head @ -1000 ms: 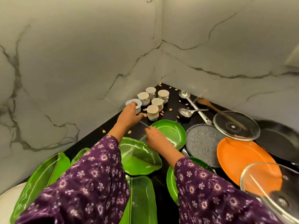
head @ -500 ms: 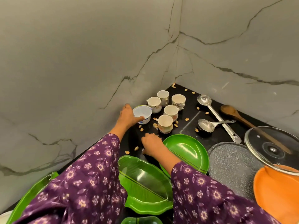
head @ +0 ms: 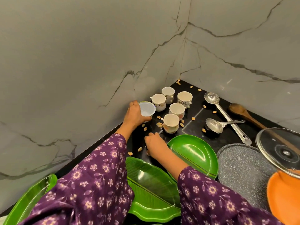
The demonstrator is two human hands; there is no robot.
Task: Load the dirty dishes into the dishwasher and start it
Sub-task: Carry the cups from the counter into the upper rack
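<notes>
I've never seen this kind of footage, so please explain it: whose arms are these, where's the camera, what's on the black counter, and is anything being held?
No machine: a person's hands, filmed from a wide-angle camera on their head, looking down. The left hand grips a small white plastic cup. The right hand rests fingertips-down on the black counter among nut shells; whether it holds one is hidden. Also: five cream ceramic cups, two steel ladles, a wooden spoon, a round green plate, a green leaf-shaped plate, a grey speckled pan and a glass lid.
</notes>
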